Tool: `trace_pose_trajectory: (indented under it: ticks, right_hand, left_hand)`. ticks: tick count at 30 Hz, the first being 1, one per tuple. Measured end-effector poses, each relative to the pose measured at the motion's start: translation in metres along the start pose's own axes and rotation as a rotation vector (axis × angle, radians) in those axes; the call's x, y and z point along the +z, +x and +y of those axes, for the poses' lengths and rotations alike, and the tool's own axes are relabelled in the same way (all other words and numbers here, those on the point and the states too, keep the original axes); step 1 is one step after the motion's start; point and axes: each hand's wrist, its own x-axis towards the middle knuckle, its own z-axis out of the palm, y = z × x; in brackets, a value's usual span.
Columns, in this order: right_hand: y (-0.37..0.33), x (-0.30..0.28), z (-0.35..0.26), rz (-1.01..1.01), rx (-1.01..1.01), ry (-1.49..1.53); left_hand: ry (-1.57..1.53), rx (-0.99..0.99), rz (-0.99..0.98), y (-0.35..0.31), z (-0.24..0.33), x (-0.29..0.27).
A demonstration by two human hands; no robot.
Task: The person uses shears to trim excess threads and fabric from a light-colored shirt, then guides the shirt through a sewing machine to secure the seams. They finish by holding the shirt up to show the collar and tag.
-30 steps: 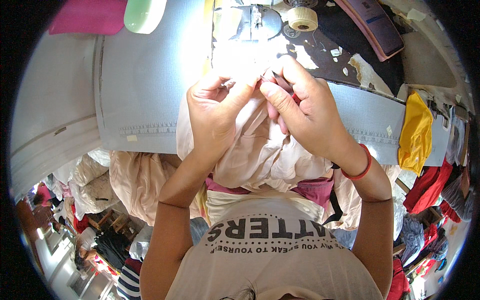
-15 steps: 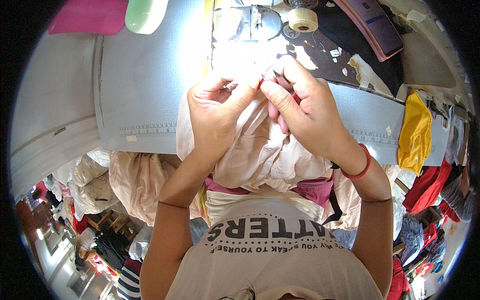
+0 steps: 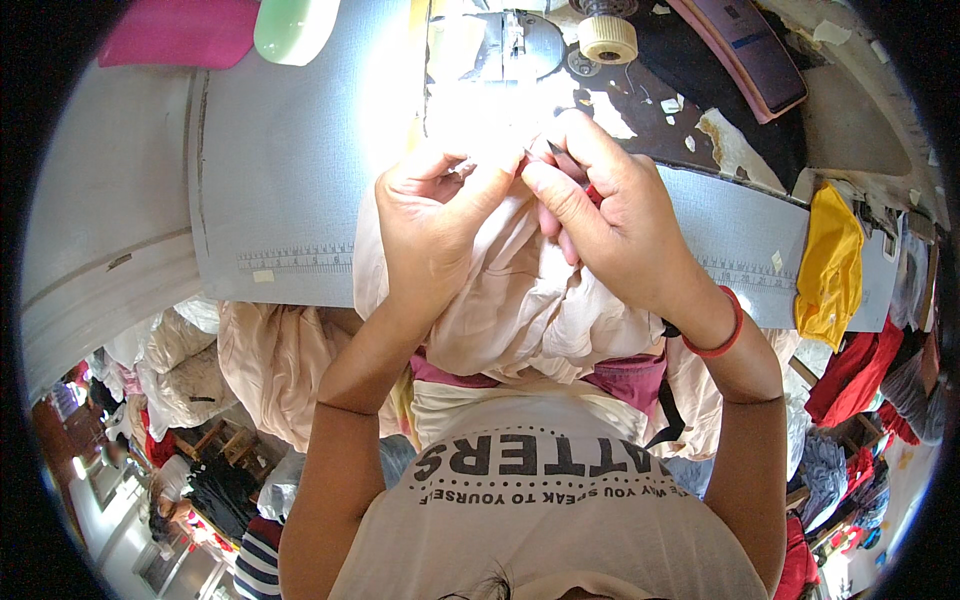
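My left hand (image 3: 432, 225) pinches an edge of pale pink fabric (image 3: 500, 270) between thumb and fingers, under a bright light that washes out the fingertips. Close beside it, my right hand (image 3: 622, 220) is closed around small thread snips (image 3: 562, 158); their pointed tips show between thumb and forefinger, a bit of red by the palm. The tips are at the left fingertips, where glare hides the exact contact. From both hands the fabric hangs in folds over the table's front edge toward my lap.
Just beyond my hands is a sewing machine's needle plate (image 3: 530, 45), with a cream knob (image 3: 607, 40) to its right. A phone-like purple object (image 3: 745, 55) lies at the back right. Yellow cloth (image 3: 830, 265) hangs over the right edge; pink (image 3: 180, 35) and pale green (image 3: 295, 30) items stand back left.
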Motion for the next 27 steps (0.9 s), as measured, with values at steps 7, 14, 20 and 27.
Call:
trace_pose_trajectory:
  ticks: [7, 14, 20, 27]
  right_hand:
    - [-0.001, 0.005, 0.006, 0.054, -0.065, 0.029]
    - [0.001, 0.005, 0.008, 0.124, -0.227, -0.201]
    - [0.000, 0.006, 0.007, 0.133, -0.146, -0.120]
    - [0.000, 0.005, 0.013, 0.131, -0.117, -0.028]
  left_hand:
    - [-0.015, -0.013, 0.013, -0.001, 0.001, 0.002]
    - [-0.030, -0.005, 0.003, 0.000, 0.000, 0.001]
    - [-0.047, 0.015, -0.002, 0.000, 0.000, 0.003]
    - [-0.002, 0.018, -0.006, -0.002, 0.000, 0.006]
